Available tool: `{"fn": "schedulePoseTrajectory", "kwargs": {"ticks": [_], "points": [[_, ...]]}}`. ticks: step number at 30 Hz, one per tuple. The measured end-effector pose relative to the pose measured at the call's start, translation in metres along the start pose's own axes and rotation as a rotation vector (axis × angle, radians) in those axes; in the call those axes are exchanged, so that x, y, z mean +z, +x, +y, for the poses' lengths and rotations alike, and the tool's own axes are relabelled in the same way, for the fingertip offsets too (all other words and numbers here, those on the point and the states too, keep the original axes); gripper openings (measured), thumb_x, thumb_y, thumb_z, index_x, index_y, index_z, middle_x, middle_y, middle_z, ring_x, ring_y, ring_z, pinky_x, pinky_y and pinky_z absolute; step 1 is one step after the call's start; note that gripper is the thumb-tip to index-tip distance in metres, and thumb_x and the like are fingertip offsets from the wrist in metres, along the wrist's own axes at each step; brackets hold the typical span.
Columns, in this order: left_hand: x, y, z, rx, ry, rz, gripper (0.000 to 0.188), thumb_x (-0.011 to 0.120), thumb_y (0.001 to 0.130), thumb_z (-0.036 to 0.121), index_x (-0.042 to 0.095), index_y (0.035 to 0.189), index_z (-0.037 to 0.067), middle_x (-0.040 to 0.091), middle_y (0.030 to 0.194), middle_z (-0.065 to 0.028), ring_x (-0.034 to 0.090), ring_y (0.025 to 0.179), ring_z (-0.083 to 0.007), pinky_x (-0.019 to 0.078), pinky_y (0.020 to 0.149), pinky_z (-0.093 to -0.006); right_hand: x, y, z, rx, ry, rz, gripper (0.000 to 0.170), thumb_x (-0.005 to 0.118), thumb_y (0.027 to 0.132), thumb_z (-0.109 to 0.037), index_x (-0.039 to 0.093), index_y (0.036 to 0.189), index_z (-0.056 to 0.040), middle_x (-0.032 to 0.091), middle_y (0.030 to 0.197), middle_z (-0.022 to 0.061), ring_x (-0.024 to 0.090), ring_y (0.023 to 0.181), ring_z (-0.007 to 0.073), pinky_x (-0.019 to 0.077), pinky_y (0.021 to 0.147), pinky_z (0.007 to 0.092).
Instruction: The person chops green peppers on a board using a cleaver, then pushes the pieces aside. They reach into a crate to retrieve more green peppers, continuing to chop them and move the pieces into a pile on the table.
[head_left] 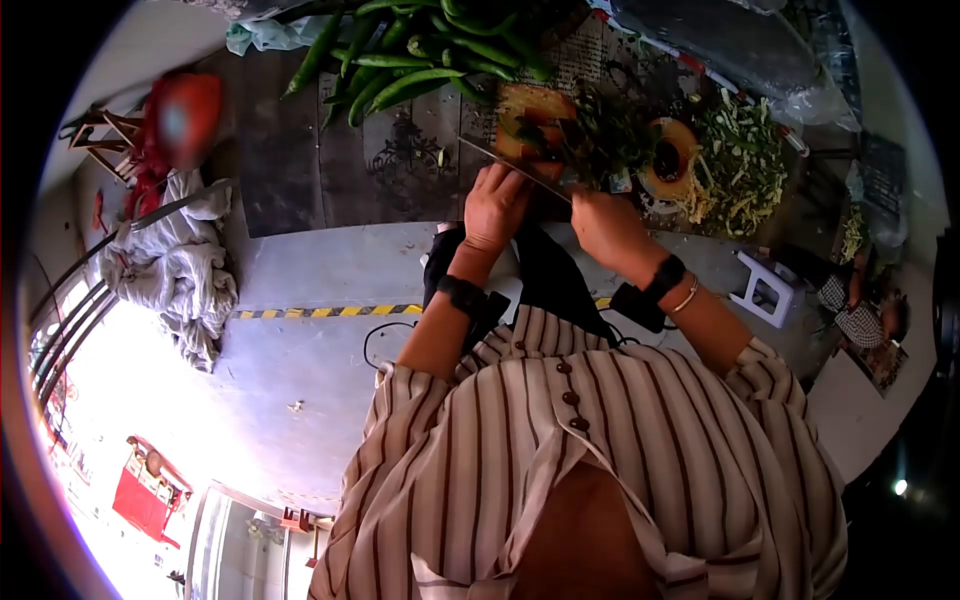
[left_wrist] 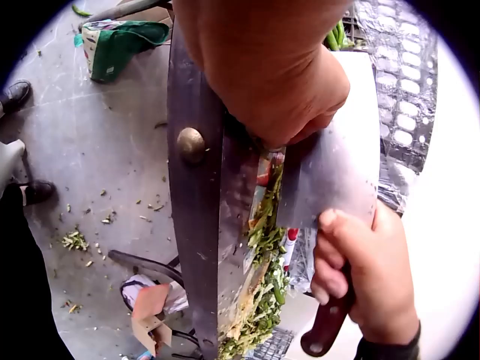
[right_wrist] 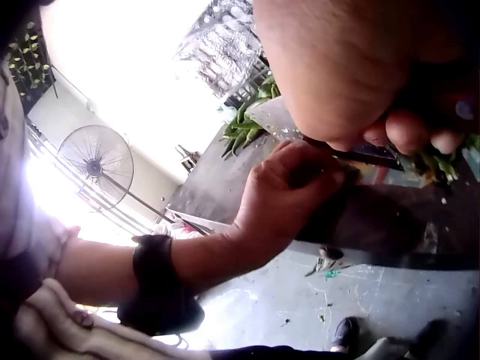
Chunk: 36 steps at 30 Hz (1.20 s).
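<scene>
Right hand (head_left: pixel 612 232) grips cleaver (left_wrist: pixel 337 176); blade (head_left: pixel 500 160) just beyond left hand (head_left: pixel 495 208), whose openness and hold I cannot tell; green peppers (head_left: pixel 400 61) far left.

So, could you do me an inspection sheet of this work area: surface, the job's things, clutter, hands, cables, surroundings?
Surface: dark table, with plant bits on it.
Job's things: long green peppers piled at the far side; chopped pieces heaped at the right; cleaver in use.
Clutter: scraps scattered on the floor.
Hands: right hand grips the cleaver's handle; left hand is curled close beside the blade, anything in it hidden.
Cables: thin dark cord curving near the left forearm.
Surroundings: white stool, standing fan, striped floor tape.
</scene>
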<state>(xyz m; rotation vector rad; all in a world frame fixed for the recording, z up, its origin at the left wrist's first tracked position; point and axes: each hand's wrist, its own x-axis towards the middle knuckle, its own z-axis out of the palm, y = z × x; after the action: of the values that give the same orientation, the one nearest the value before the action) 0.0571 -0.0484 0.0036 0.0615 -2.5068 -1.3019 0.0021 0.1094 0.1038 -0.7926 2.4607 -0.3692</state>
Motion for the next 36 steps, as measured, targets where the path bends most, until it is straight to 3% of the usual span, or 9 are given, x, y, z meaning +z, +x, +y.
{"fn": "schedulePoseTrajectory", "kwargs": {"ticks": [1,6,8,13,19,24,31,34,36], "points": [[0.0,0.0,-0.001,-0.003,0.0,-0.012,0.022,0.068,0.07,0.004,0.063,0.091,0.01,0.059,0.098,-0.0055,0.057,0.086,-0.0284,0.0491,0.073,-0.0349,0.001,-0.004,0.002,0.042,-0.03,-0.081,0.019,0.049,0.087,-0.009,0.055,0.103,0.0003,0.061,0.07,0.0192,0.061,0.064,0.0376,0.0492,0.057,0.0456],[-0.002,0.002,-0.001,0.005,-0.011,-0.008,0.022,0.066,0.071,0.003,0.063,0.092,0.01,0.059,0.098,-0.0059,0.058,0.086,-0.0289,0.0492,0.073,-0.0348,0.021,0.003,0.005,0.075,0.078,-0.009,0.009,0.052,0.083,-0.008,0.053,0.086,0.0012,0.061,0.068,0.0205,0.061,0.064,0.0398,0.0486,0.057,0.0488],[-0.001,0.002,0.0,0.021,-0.013,-0.006,0.022,0.065,0.071,0.003,0.062,0.091,0.01,0.058,0.097,-0.0061,0.058,0.085,-0.0291,0.0493,0.073,-0.0348,0.032,0.025,0.003,-0.057,0.055,0.046,0.011,0.053,0.081,-0.008,0.053,0.086,0.0022,0.061,0.067,0.0217,0.062,0.063,0.0395,0.0491,0.056,0.0483],[-0.002,0.003,-0.002,0.034,-0.064,-0.004,0.024,0.066,0.07,0.001,0.063,0.093,0.005,0.06,0.099,-0.0082,0.057,0.087,-0.0314,0.0484,0.076,-0.0373,0.021,0.07,-0.015,-0.088,0.083,0.128,0.011,0.053,0.08,-0.009,0.054,0.081,0.0024,0.061,0.067,0.0238,0.062,0.065,0.0396,0.0507,0.057,0.046],[-0.012,-0.001,-0.002,0.04,-0.097,-0.057,0.025,0.068,0.072,0.004,0.063,0.096,0.005,0.059,0.103,-0.0086,0.056,0.091,-0.0316,0.0483,0.078,-0.0381,0.008,0.055,-0.002,-0.175,0.051,0.149,0.009,0.052,0.081,-0.007,0.056,0.081,0.0014,0.061,0.067,0.0225,0.062,0.065,0.0393,0.0508,0.059,0.0459],[-0.009,-0.003,-0.004,0.01,-0.085,-0.068,0.026,0.069,0.071,0.004,0.065,0.097,0.007,0.059,0.098,-0.0083,0.056,0.09,-0.0317,0.0484,0.077,-0.0379,-0.004,0.003,-0.008,0.028,-0.028,-0.023,0.012,0.051,0.086,-0.009,0.055,0.089,0.001,0.061,0.069,0.0206,0.062,0.065,0.0381,0.0498,0.057,0.0462],[-0.01,-0.002,-0.002,0.001,-0.056,-0.079,0.024,0.067,0.073,0.005,0.065,0.097,0.008,0.06,0.098,-0.0069,0.057,0.089,-0.0295,0.0493,0.077,-0.0359,0.002,0.001,0.005,0.048,-0.009,-0.096,0.011,0.05,0.086,-0.009,0.055,0.086,0.0008,0.062,0.07,0.0197,0.062,0.064,0.0382,0.0495,0.057,0.047],[-0.009,-0.002,-0.005,0.018,-0.073,-0.068,0.022,0.068,0.071,0.004,0.067,0.093,0.007,0.061,0.094,-0.0072,0.058,0.085,-0.0309,0.0487,0.075,-0.0363,0.014,0.014,0.008,-0.033,0.042,-0.057,0.012,0.05,0.087,-0.009,0.055,0.095,-0.0002,0.06,0.069,0.0205,0.06,0.063,0.0392,0.0483,0.055,0.046],[-0.008,0.0,-0.004,0.019,-0.083,-0.062,0.022,0.069,0.071,0.004,0.067,0.092,0.007,0.061,0.094,-0.007,0.058,0.085,-0.0304,0.0487,0.075,-0.0361,0.027,0.034,0.003,-0.11,0.047,0.096,0.007,0.051,0.082,-0.006,0.053,0.082,0.0009,0.062,0.07,0.0206,0.062,0.064,0.0386,0.0496,0.057,0.0468]]}}
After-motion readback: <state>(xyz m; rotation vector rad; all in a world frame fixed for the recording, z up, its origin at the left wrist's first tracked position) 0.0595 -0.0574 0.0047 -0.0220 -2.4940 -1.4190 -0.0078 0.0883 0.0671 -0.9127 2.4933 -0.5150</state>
